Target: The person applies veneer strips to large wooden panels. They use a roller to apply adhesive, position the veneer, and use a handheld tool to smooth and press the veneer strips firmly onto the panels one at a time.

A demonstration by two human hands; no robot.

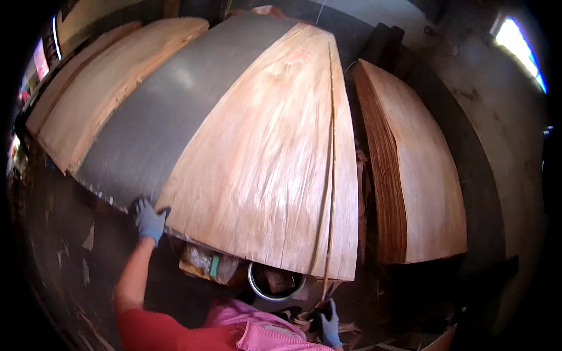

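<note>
Stick (334, 152) runs near to far along the right part of the pale veneer sheet (257, 158); its near end meets the gloved right hand (329, 324) just off the near edge. Right grip looks closed around that end; finger detail lost in shadow. Left hand (150, 221), gloved, is spread at the near edge of the grey worktop (170, 93), thumb toward the sheet's near left corner, grip open, nothing held; can't tell how hard it presses.

Risks, judged: loose scraps (304, 320) around the right hand could snag the stick or glove. A sideways pull on the near end could swing the far end and scrape or split the sheet, which looks thin and wavy; its ripples could catch the stick. Light left-hand pressure could let the sheet skid.

In the way: a metal-rimmed basin (250, 279) and a clear plastic bundle (199, 257) with a green piece (215, 265) sit below the near edge, between the hands, limiting room there. Right of the sheet, past a dark gap, a thick veneer stack (430, 175) limits sideways swing. Left, another stack (123, 88) borders the bare grey strip. Far right: bright window (520, 50).
</note>
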